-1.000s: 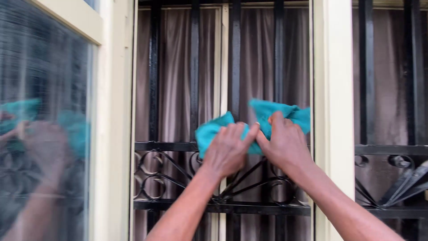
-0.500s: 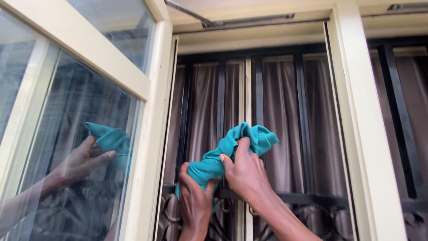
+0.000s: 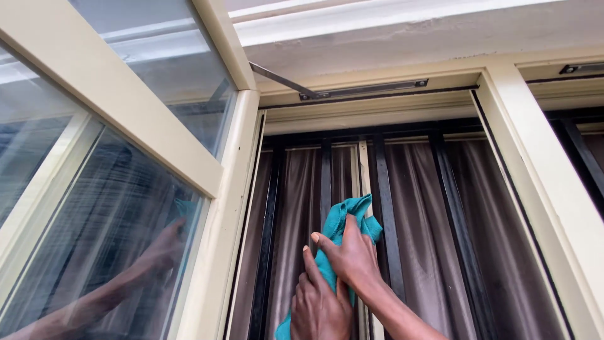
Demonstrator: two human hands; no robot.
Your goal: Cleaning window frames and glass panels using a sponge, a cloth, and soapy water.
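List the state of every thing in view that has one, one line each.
teal cloth: bunched, gripped by both hands, pressed to a bar
left hand: closed on the cloth's lower part
right hand: closed on the cloth's upper part
window sash: swung open, glass streaky
curtain: drawn shut behind the black bars

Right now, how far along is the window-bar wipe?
Done: can't tell; no bar looks plainly cleaner than another. In hand: both hands, left hand and right hand, press the teal cloth around a vertical black bar. Left: its top stretch above the cloth and the neighbouring bars are untouched by the cloth.
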